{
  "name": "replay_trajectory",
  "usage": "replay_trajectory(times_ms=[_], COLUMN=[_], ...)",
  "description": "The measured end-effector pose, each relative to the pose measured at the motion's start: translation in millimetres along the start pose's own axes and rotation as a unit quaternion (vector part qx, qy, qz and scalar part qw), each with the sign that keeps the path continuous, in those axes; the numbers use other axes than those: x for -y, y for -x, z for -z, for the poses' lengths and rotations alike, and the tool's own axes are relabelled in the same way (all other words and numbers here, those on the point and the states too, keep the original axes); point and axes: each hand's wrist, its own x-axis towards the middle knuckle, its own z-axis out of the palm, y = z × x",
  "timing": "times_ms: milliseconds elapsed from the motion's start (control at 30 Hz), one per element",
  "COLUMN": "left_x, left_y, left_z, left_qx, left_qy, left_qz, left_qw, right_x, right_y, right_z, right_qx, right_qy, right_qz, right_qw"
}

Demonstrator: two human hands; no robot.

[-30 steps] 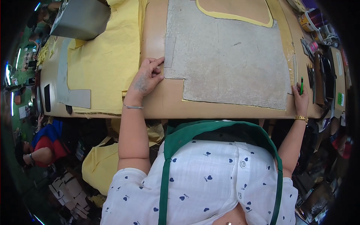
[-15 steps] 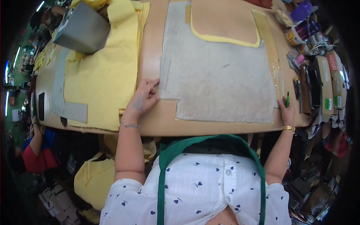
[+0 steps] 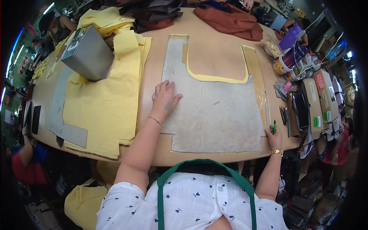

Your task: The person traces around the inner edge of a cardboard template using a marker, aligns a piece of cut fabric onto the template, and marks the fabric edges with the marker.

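Note:
A large grey pattern piece (image 3: 218,115) with a U-shaped cut-out lies flat on the tan table (image 3: 214,46), with yellow material showing along its edges. Fingers spread, my left hand (image 3: 165,100) rests on the left edge of the grey piece. At the lower right corner of that piece is my right hand (image 3: 274,138), its fingers closed round a green pen (image 3: 274,127) that points upward. Left of my left hand lies a stack of yellow sheets (image 3: 103,103), with another grey piece (image 3: 57,111) along its left side.
A metal block (image 3: 90,53) stands on the yellow stack. Brown-red cloth (image 3: 230,23) and dark cloth (image 3: 153,13) lie at the far edge. To the right are a white bucket (image 3: 281,65), pens (image 3: 283,115) and cardboard boxes (image 3: 311,99). Other people are around the table.
The view has tilted up, showing more of the table's far side. My left hand has moved forward from the lower left edge and opened onto the grey piece. My right hand stays at the right corner.

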Motion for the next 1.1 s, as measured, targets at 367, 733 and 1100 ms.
replay_trajectory(times_ms=[367, 733, 1100], left_x=[5.0, 36.3, 46.8], left_y=[-92.2, -219.6, -231.0], left_z=[-30.9, -59.1, -65.5], left_qx=[0.001, 0.041, 0.072], left_qy=[-0.02, -0.022, -0.016], left_qz=[0.01, 0.021, 0.013], left_qw=[1.0, 0.999, 0.997], right_x=[9.3, 25.9, 28.6], right_y=[1.6, 1.7, -9.5], right_z=[1.4, 5.9, 11.9], right_qx=[0.014, 0.037, 0.075], right_qy=[-0.001, -0.01, -0.013], right_qz=[-0.037, -0.097, -0.17], right_qw=[0.999, 0.995, 0.982])
